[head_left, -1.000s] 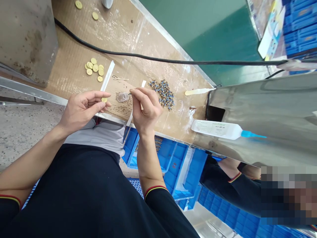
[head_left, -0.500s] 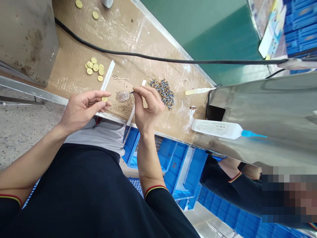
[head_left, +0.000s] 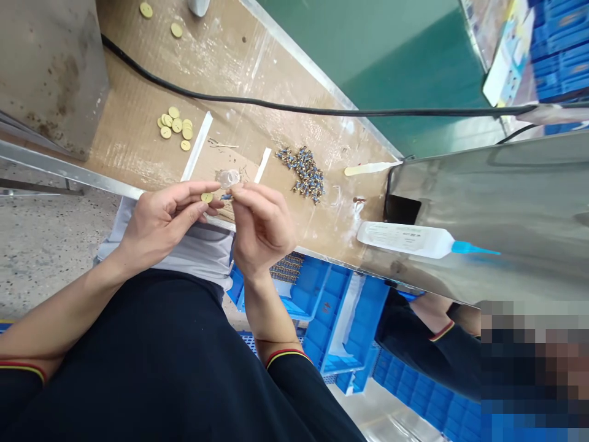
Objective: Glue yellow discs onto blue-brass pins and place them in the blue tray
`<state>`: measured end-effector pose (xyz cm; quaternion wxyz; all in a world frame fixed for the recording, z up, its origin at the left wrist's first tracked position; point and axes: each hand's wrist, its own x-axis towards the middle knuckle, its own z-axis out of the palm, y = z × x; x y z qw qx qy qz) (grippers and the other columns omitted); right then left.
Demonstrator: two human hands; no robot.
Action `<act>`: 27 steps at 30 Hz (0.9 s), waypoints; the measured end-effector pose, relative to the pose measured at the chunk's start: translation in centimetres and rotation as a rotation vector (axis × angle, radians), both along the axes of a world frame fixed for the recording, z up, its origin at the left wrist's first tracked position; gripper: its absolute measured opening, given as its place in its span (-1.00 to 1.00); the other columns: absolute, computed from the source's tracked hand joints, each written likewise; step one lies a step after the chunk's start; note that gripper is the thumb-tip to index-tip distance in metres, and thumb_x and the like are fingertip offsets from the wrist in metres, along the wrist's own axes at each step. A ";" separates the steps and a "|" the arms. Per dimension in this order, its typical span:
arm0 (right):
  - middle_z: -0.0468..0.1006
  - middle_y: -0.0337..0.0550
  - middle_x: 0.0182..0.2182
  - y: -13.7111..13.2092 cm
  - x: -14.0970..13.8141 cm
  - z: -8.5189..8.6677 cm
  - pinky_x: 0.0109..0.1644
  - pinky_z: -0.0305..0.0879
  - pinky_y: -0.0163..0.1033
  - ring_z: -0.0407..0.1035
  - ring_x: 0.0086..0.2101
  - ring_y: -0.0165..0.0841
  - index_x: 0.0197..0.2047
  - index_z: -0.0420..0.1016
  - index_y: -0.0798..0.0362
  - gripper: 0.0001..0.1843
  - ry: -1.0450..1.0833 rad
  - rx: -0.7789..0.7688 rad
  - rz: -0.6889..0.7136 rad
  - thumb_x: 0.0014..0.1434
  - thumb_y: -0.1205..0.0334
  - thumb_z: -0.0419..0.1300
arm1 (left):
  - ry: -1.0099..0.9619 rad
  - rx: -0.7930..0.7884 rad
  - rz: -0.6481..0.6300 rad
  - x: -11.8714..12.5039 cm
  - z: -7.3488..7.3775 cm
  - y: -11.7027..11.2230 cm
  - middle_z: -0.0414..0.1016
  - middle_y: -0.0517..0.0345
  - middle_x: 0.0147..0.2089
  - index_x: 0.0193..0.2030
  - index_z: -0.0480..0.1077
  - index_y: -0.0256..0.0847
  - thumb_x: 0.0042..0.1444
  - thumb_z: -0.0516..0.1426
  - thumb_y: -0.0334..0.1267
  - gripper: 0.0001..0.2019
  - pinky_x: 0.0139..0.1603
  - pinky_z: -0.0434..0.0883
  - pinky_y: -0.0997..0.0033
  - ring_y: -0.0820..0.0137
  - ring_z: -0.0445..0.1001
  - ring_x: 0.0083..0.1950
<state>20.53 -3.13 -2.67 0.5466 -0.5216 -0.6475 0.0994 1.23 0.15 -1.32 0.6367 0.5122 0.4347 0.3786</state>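
Head-worn camera, sole view: faces forward and down, close above left hand (head_left: 165,228), right hand (head_left: 263,232), desk (head_left: 138,123) beyond.

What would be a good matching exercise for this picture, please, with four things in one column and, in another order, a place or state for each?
Things:
1. Left hand
2. Right hand
3. Cluster of yellow discs
4. White squeeze bottle with blue nozzle

Places or states:
A. Lies against the steel panel
B. Pinches a small blue part
C. Pinches one flat yellow disc
D. Lie loosely on the cardboard

Pairs: 1-C, 2-B, 3-D, 4-A
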 end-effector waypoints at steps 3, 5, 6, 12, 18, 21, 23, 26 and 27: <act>0.81 -0.27 0.09 0.0 -0.9 -0.3 0.17 0.83 -0.09 0.79 0.07 -0.28 0.31 0.75 -0.31 -0.62 0.041 0.036 0.063 0.61 0.33 0.33 | 0.004 0.039 -0.020 0.0 0.3 -0.2 0.87 0.14 0.01 0.37 0.75 0.07 0.57 0.39 -0.05 -0.68 0.19 0.84 0.25 0.26 0.87 -0.02; 0.82 -0.27 0.09 0.1 -1.0 -0.5 0.16 0.83 -0.12 0.79 0.06 -0.30 0.30 0.76 -0.29 -0.61 0.043 0.048 0.060 0.59 0.36 0.35 | 0.004 0.059 -0.027 -0.1 0.3 -0.3 0.86 0.15 0.02 0.37 0.75 0.10 0.59 0.38 -0.06 -0.69 0.19 0.84 0.27 0.27 0.86 -0.01; 0.82 -0.27 0.08 0.2 -1.0 -0.6 0.16 0.83 -0.12 0.79 0.06 -0.30 0.29 0.77 -0.29 -0.61 0.042 0.051 0.056 0.59 0.37 0.36 | 0.003 0.065 -0.026 -0.1 0.3 -0.3 0.86 0.16 0.03 0.37 0.75 0.11 0.59 0.38 -0.07 -0.70 0.18 0.84 0.28 0.27 0.86 -0.01; 0.82 -0.26 0.10 0.0 -0.7 -0.5 0.17 0.83 -0.11 0.79 0.08 -0.28 0.31 0.77 -0.29 -0.58 0.055 0.032 0.082 0.59 0.39 0.34 | -0.002 0.070 -0.026 -0.1 0.4 -0.5 0.86 0.18 0.03 0.38 0.75 0.11 0.60 0.36 -0.12 -0.69 0.18 0.83 0.33 0.32 0.86 -0.02; 0.83 -0.31 0.10 -0.1 -0.5 -0.5 0.19 0.82 -0.13 0.80 0.08 -0.31 0.34 0.76 -0.36 -0.52 0.020 0.047 0.076 0.57 0.40 0.37 | 0.034 0.088 -0.020 -0.1 0.6 -0.7 0.88 0.18 0.07 0.39 0.73 0.06 0.59 0.35 -0.18 -0.68 0.26 0.82 0.25 0.28 0.88 0.00; 0.84 -0.28 0.11 -0.1 -0.4 -0.3 0.17 0.84 -0.12 0.80 0.07 -0.30 0.36 0.75 -0.33 -0.52 -0.027 0.069 0.077 0.57 0.41 0.36 | 0.082 0.122 -0.026 -0.2 0.6 -0.8 0.88 0.16 0.12 0.43 0.69 0.02 0.60 0.34 -0.18 -0.65 0.27 0.81 0.25 0.28 0.88 0.00; 0.85 -0.27 0.10 -0.1 -0.3 -0.1 0.14 0.85 -0.13 0.81 0.04 -0.30 0.37 0.75 -0.31 -0.51 -0.065 0.092 0.073 0.57 0.43 0.36 | 0.127 0.176 -0.028 -0.3 0.6 -0.9 0.87 0.15 0.14 0.49 0.64 -0.01 0.61 0.33 -0.18 -0.61 0.27 0.80 0.29 0.30 0.88 0.03; 0.86 -0.25 0.08 -0.2 -0.1 0.0 0.12 0.85 -0.15 0.82 0.02 -0.31 0.35 0.76 -0.25 -0.51 -0.135 0.124 0.063 0.55 0.46 0.36 | 0.204 0.313 -0.039 -0.4 0.6 -1.2 0.87 0.11 0.19 0.56 0.56 -0.07 0.65 0.28 -0.21 -0.57 0.28 0.77 0.37 0.31 0.88 0.11; 0.86 -0.24 0.08 -0.3 0.0 0.0 0.13 0.85 -0.16 0.82 0.02 -0.31 0.34 0.76 -0.23 -0.52 -0.156 0.129 0.059 0.54 0.47 0.37 | 0.230 0.366 -0.044 -0.4 0.6 -1.2 0.86 0.09 0.23 0.57 0.54 -0.09 0.66 0.26 -0.22 -0.57 0.29 0.76 0.39 0.32 0.88 0.15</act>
